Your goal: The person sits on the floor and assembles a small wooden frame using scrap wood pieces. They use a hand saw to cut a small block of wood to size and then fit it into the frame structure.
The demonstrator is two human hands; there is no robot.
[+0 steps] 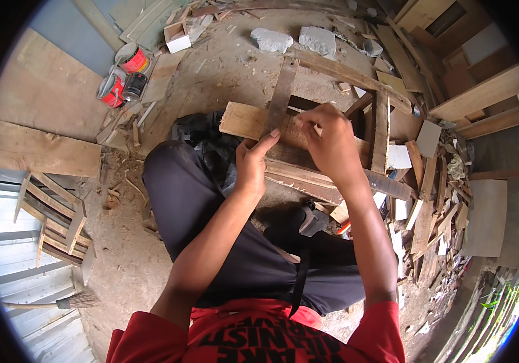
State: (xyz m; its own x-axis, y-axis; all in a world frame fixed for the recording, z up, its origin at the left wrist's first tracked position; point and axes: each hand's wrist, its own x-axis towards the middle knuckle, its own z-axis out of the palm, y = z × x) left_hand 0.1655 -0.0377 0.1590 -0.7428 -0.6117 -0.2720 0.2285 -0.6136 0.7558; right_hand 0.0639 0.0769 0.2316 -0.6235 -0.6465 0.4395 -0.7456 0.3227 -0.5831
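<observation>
In front of my crossed legs lies a rough wooden frame [380, 130] made of dark, weathered slats. A paler board [242, 118] runs across it, passing under a dark slat [282, 91]. My left hand [253, 160] grips the frame at the lower end of that slat, thumb on top near the board's edge and the other fingers mostly hidden. Over the pale board, my right hand [332, 139] is closed with its fingers curled in a pinch. Whatever sits between those fingertips is too small or hidden to make out.
Wood scraps [432, 199] pile up along the right. Two concrete chunks [317, 41] lie beyond the frame. Paint cans [112, 91] stand at the far left, with a slatted wooden piece [59, 218] and a broom [78, 300] nearer. Black plastic [208, 136] lies by my left knee.
</observation>
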